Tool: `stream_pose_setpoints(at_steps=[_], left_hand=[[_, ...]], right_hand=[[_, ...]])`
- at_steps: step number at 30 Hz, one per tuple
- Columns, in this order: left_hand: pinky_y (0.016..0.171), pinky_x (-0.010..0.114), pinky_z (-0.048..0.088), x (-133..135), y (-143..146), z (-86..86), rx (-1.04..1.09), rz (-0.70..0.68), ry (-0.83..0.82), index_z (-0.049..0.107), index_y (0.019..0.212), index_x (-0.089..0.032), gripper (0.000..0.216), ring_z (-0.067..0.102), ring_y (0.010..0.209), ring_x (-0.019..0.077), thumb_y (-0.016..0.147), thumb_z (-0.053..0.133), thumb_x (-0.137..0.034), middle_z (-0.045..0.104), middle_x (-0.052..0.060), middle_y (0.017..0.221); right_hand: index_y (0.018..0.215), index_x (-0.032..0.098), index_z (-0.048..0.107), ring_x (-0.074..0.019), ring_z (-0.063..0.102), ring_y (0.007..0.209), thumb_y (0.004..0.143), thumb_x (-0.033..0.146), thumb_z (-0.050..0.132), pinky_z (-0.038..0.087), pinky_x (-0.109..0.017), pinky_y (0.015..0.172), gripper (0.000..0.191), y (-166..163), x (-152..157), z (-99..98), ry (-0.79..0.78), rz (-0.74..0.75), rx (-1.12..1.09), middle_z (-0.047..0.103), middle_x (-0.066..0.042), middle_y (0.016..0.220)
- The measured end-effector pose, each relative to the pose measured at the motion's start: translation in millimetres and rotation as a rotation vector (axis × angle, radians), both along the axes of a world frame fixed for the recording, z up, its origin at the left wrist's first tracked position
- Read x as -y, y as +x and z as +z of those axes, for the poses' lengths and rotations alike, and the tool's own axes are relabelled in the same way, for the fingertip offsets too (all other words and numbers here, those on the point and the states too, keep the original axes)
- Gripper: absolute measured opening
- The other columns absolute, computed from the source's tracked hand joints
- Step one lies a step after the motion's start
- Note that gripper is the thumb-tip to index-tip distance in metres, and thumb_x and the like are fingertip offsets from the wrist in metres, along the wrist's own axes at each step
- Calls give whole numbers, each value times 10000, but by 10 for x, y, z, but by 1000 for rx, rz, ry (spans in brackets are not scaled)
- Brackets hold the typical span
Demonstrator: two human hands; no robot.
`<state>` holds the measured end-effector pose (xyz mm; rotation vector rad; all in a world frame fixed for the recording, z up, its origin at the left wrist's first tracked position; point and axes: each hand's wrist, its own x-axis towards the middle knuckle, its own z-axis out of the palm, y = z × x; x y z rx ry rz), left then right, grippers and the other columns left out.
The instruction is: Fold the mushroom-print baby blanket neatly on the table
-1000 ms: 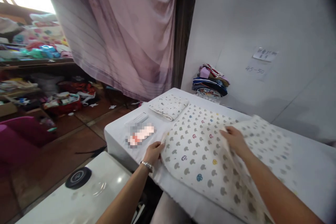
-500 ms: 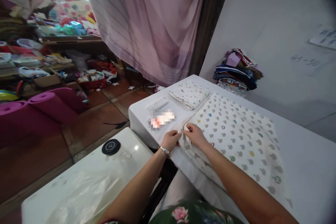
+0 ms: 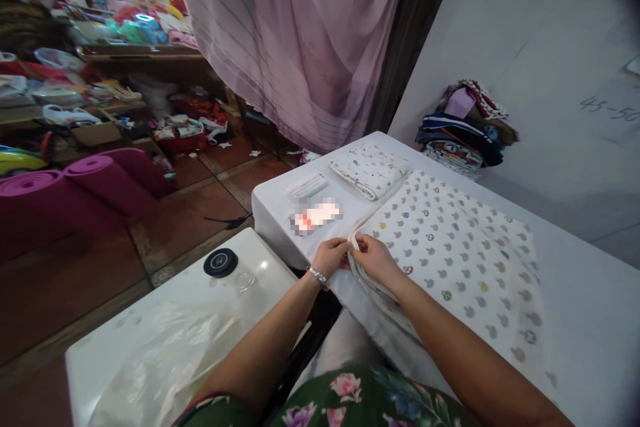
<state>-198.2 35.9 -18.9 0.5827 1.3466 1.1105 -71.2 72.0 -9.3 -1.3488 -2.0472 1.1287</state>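
Note:
A white cloth printed with grey and coloured figures (image 3: 445, 260) lies folded on the white-covered table (image 3: 590, 293), its near edge hanging a little over the side. At its left corner my left hand (image 3: 331, 257), with a bracelet at the wrist, pinches the layered edge. My right hand (image 3: 374, 259) grips the same edge just beside it, the fingertips of both hands almost touching. Behind them lies a smaller folded cloth with a fine print (image 3: 369, 170). A white folded strip (image 3: 307, 187) and a blurred-out flat item (image 3: 316, 215) lie to its left.
A white side table (image 3: 165, 307) at the left holds a black round lid (image 3: 221, 262), a small clear disc (image 3: 245, 280) and a plastic bag (image 3: 165, 353). Stacked clothes (image 3: 463, 123) stand by the wall. Rolled pink mats (image 3: 85, 193) and a hanging curtain (image 3: 300, 40) are further back.
The view has shifted slightly, so the scene sits a little further right and higher. Both hands stay on the cloth's corner, and its edge layers now look closer together.

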Motion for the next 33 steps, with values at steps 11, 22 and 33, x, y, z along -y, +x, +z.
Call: stream_pose_setpoints(at_steps=[11, 22, 33], left_hand=[[433, 230, 483, -92, 15, -45, -163, -26, -9, 535, 674, -149, 341, 532, 457, 113, 592, 730, -416, 539, -22, 511], [487, 244, 496, -196, 0, 6, -179, 6, -80, 534, 657, -154, 140, 542, 453, 116, 656, 619, -265, 541, -24, 489], [451, 238, 474, -266, -5, -28, -215, 60, -105, 577, 660, -139, 129, 536, 456, 129, 630, 638, -249, 553, -8, 509]], right_hand=[[843, 174, 631, -123, 537, 625, 675, 185, 506, 420, -221, 570, 210, 37, 129, 61, -107, 63, -107, 595, 24, 670], [1082, 227, 608, -190, 566, 955, 791, 269, 495, 497, -325, 798, 315, 1358, 672, -27, 308, -146, 139, 572, -62, 1108], [1103, 216, 589, -254, 520, 1081, 814, 339, 509, 433, -447, 944, 324, 2724, 1572, -190, 505, -469, 479, 539, -95, 1178]])
